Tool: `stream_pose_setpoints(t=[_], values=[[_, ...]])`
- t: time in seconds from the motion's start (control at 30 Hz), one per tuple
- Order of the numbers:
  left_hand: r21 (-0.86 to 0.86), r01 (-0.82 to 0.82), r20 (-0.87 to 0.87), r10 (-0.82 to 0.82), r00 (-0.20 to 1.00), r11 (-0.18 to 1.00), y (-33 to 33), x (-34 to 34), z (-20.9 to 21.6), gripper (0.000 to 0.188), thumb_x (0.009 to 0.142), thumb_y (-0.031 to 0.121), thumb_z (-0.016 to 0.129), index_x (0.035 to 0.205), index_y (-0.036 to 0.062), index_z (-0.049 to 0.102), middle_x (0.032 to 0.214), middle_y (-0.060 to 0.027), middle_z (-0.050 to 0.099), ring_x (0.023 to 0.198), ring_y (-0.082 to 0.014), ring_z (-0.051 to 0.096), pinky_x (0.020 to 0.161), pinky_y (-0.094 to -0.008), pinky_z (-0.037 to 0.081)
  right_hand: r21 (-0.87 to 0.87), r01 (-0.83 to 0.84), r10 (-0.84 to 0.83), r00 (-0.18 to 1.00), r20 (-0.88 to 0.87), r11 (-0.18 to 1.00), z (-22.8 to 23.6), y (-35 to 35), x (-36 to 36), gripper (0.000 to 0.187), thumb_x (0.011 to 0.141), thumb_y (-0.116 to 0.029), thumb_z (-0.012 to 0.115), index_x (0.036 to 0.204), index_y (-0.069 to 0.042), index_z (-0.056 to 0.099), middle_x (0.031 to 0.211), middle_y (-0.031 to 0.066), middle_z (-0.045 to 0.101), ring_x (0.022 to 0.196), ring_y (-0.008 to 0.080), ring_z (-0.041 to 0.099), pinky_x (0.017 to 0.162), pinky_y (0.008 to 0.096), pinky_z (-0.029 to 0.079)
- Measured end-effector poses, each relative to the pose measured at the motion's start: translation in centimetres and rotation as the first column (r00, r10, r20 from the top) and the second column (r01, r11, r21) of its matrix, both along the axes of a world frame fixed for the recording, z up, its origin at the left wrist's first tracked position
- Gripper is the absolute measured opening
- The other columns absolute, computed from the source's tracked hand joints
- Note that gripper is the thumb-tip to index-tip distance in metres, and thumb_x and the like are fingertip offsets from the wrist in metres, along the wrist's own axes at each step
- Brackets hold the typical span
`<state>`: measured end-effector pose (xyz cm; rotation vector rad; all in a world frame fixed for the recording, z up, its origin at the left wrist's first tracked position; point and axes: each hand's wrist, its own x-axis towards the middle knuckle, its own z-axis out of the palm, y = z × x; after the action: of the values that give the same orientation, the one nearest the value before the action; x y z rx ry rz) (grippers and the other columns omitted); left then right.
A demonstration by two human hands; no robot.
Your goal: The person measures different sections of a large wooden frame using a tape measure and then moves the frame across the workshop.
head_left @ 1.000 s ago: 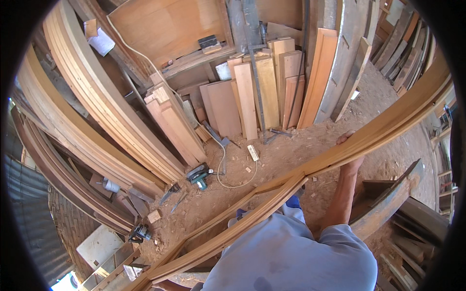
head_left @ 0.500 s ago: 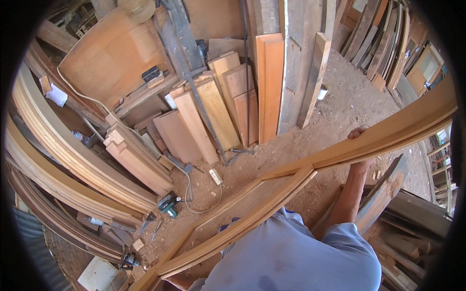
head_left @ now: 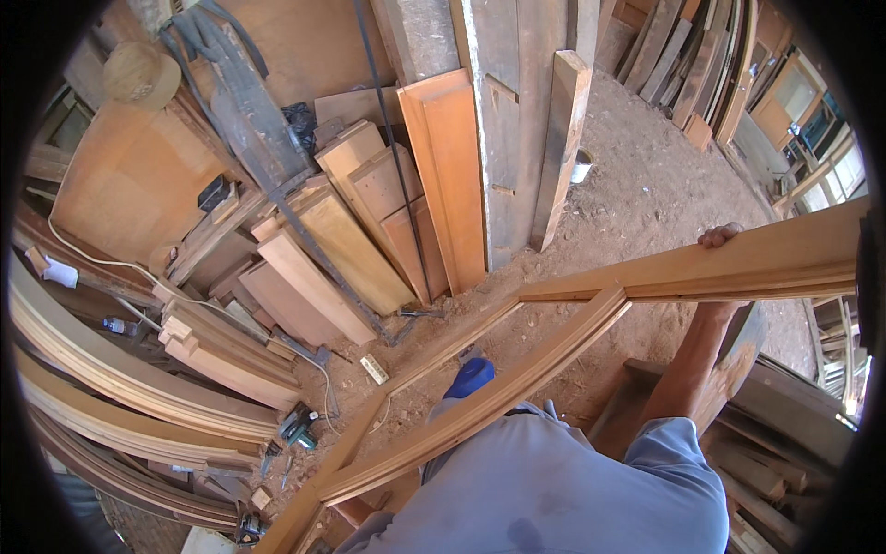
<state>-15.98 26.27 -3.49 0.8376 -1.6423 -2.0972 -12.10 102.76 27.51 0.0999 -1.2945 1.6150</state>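
A long light-brown wooden frame (head_left: 480, 391), with a wide board (head_left: 794, 254) at its right end and a grooved crosspiece near me, lies slantwise across my body above the ground. My right hand (head_left: 719, 235) is wrapped round the wide board. Its fingers curl over the far edge, while the wrist passes beneath. At the lower left, my left hand (head_left: 351, 511) meets the near rail from below; its fingers are hidden behind the wood. Through the frame's opening shows a blue rounded thing (head_left: 472, 377), perhaps my shoe.
Planks and an orange-brown panel (head_left: 447, 175) lean ahead. Curved stacks of boards (head_left: 120, 406) stand on the left. A green power tool (head_left: 298, 426), a white socket strip (head_left: 374, 369) and a cable lie on the dirt floor. Timber (head_left: 766, 443) is piled at lower right.
My view has turned right, so the leaning planks and tools sit farther left. The frame has come along in my hands, its wide end lower in view. The blue thing now shows through the opening.
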Motion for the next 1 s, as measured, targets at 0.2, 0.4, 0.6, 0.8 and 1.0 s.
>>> stream_pose_setpoints(t=[0.2, 0.4, 0.6, 0.8, 1.0], values=[[0.02, 0.039, 0.005, -0.039, 0.999, 0.999, 6.4, -5.7, 0.3, 0.06, 0.1, 0.036, 0.046, 0.147, 0.0005, 0.037, 0.134, -0.0165, 0.052, 0.12, -0.0274, 0.053, 0.102, -0.0409, 0.045, -0.096, -0.048, 0.05, 0.999, 0.018, 0.994, -1.6, 11.1, -2.6, 0.031, 0.094, -0.036, 0.059, 0.102, -0.006, 0.059, 0.099, 0.0076, 0.058, 0.088, 0.0219, 0.053, 0.083, 0.0365, 0.044], [0.051, 0.053, -0.003, -0.053, 0.999, 0.997, 13.6, -8.9, 1.2, 0.06, 0.1, 0.035, 0.046, 0.147, 0.0002, 0.037, 0.136, -0.0167, 0.051, 0.121, -0.0278, 0.052, 0.103, -0.0411, 0.044, -0.253, -0.013, 0.023, 0.999, 0.037, 0.967, -0.3, 17.2, -5.4, 0.025, 0.091, -0.034, 0.06, 0.095, -0.01, 0.056, 0.095, 0.0061, 0.052, 0.086, 0.019, 0.046, 0.088, 0.0346, 0.039], [0.105, 0.054, -0.036, -0.051, 0.998, 0.993, 22.3, -13.3, 0.1, 0.059, 0.1, 0.035, 0.046, 0.147, 0.0, 0.036, 0.137, -0.0168, 0.05, 0.122, -0.0281, 0.051, 0.104, -0.0413, 0.043, -0.093, 0.102, -0.093, 0.99, 0.105, 0.99, -1.7, 25.9, -10.6, 0.021, 0.095, -0.03, 0.06, 0.093, -0.011, 0.052, 0.092, 0.0061, 0.05, 0.082, 0.0198, 0.047, 0.079, 0.0352, 0.043], [0.127, 0.078, -0.083, -0.068, 0.994, 0.989, 30.4, -20.8, -1.0, 0.059, 0.1, 0.035, 0.045, 0.147, -0.0002, 0.036, 0.139, -0.017, 0.049, 0.124, -0.0285, 0.05, 0.105, -0.0415, 0.042, -0.166, 0.129, -0.107, 0.985, 0.136, 0.978, -4.5, 33.8, -15.1, 0.015, 0.097, -0.024, 0.057, 0.097, -0.01, 0.051, 0.091, 0.0079, 0.05, 0.081, 0.0208, 0.049, 0.076, 0.0355, 0.045], [0.118, 0.084, -0.112, -0.071, 0.991, 0.989, 35.3, -27.4, -2.0, 0.059, 0.1, 0.034, 0.045, 0.147, -0.0005, 0.036, 0.14, -0.0172, 0.048, 0.125, -0.0289, 0.049, 0.106, -0.0417, 0.042, -0.154, 0.075, -0.039, 0.974, 0.222, 0.985, -10.0, 41.3, -18.5, 0.019, 0.095, -0.023, 0.059, 0.096, -0.008, 0.049, 0.091, 0.008, 0.05, 0.082, 0.0206, 0.051, 0.075, 0.0343, 0.045]])
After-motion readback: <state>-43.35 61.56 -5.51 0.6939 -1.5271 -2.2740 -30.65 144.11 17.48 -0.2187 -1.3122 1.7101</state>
